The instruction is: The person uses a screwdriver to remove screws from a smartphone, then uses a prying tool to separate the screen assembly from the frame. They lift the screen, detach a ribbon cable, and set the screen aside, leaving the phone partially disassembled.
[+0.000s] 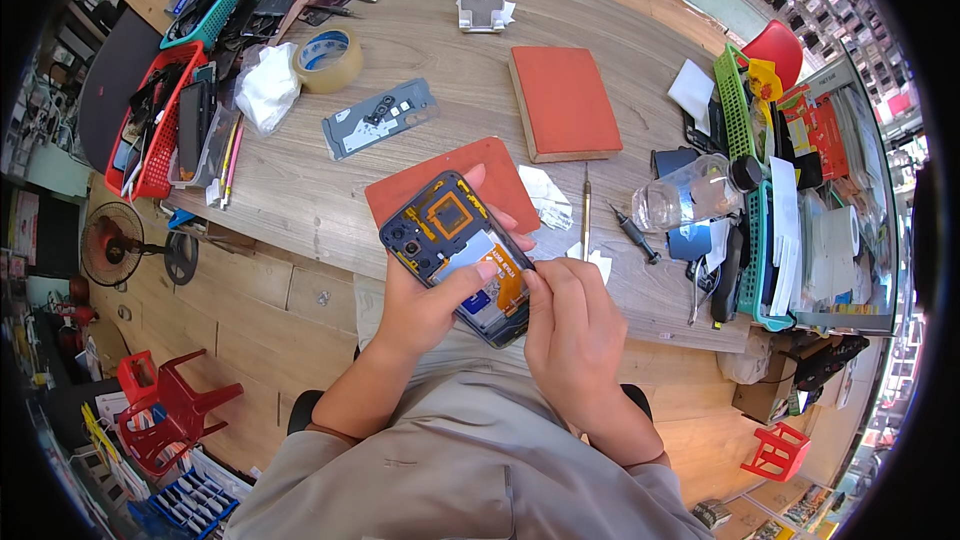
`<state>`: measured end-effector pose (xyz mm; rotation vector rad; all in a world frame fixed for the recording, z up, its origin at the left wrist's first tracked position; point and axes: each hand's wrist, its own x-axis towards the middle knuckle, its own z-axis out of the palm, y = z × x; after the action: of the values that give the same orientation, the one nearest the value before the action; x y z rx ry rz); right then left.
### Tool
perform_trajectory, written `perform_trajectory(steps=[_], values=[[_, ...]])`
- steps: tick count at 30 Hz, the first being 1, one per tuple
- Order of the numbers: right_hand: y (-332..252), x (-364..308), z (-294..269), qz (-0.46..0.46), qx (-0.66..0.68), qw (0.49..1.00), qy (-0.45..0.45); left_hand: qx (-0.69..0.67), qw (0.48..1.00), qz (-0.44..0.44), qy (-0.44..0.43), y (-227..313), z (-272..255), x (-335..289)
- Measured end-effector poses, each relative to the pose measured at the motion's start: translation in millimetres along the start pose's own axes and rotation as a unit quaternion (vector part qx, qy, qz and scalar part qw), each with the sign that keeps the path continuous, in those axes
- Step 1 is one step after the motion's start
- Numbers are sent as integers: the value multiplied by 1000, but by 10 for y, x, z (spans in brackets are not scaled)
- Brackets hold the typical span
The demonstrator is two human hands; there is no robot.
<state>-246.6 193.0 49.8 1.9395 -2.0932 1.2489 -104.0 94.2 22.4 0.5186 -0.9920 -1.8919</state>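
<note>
An opened smartphone (452, 218) with its back off is held tilted above the near table edge. Copper-coloured coil, orange flex cable and battery area are exposed. My left hand (420, 312) grips it from the left, thumb pressed on the inside and fingers behind the far side. My right hand (577, 330) is closed, thumb and fingertips pinching the phone's lower right edge; any small part between them is hidden. Under and beyond the phone lies a flat red-brown pad (400, 188). A grey phone back panel (382, 118) rests farther left on the table.
A red-brown block (567, 100) lies beyond the pad. To the right are a slim screwdriver (587, 202), a dark pen-like tool (636, 235) and a clear bottle (690, 195). Tape (345, 78) and a red basket (160, 155) stand left; a phone stand (482, 2) is at the back.
</note>
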Motion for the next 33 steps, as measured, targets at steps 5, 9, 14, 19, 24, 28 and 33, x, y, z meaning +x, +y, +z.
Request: perform_trajectory(steps=[5,9,14,19,24,28,33], values=[[-13,-2,-4,-5,21,1000,-12,-16,1000,-2,-4,-26,-44,0],[-121,5,-103,40,81,996,-28,-11,999,31,1,-138,-115,-20],[-102,68,-127,13,87,996,-25,-38,999,13,-18,-67,-84,-33],[-48,64,-70,14,51,998,-26,-33,999,27,-26,-109,-46,-27],[-37,111,-68,52,91,993,-50,-126,991,45,-11,-141,23,-18],[20,179,-99,106,201,972,-63,-249,968,2,-32,-100,-87,-48],[196,240,-202,274,403,866,-113,-287,954,-55,67,97,66,-83]])
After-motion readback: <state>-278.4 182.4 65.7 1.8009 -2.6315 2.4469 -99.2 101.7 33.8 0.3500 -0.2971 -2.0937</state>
